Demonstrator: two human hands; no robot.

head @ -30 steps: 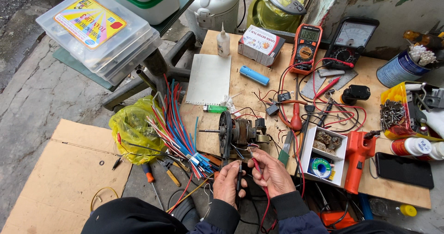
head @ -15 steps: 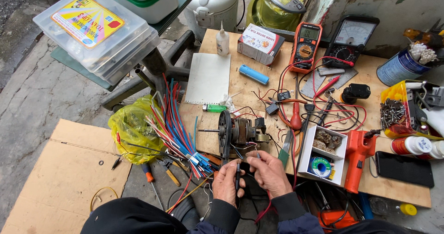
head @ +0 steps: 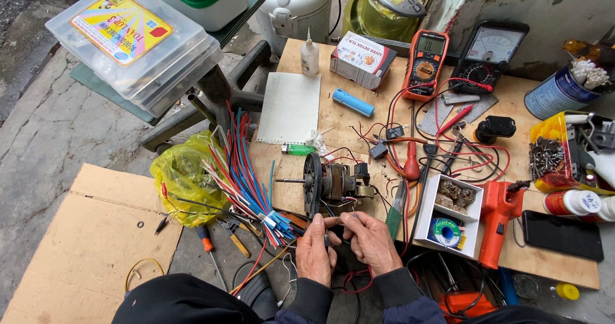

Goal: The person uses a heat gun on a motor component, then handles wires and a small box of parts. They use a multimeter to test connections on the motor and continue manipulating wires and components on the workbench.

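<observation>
Both hands unmoved — still pinching motor wires.

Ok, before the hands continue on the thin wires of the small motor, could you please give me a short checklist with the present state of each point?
1. Left hand and right hand both pinch the thin motor wires: ok.
2. Small electric motor with dark round plate lies flat on the wooden board: ok.
3. Wire ends bare: cannot tell, too small.
4. Orange digital multimeter stands near, red leads attached: ok.
5. Bundle of red and blue wires crowds the left hand: not ok.
</observation>
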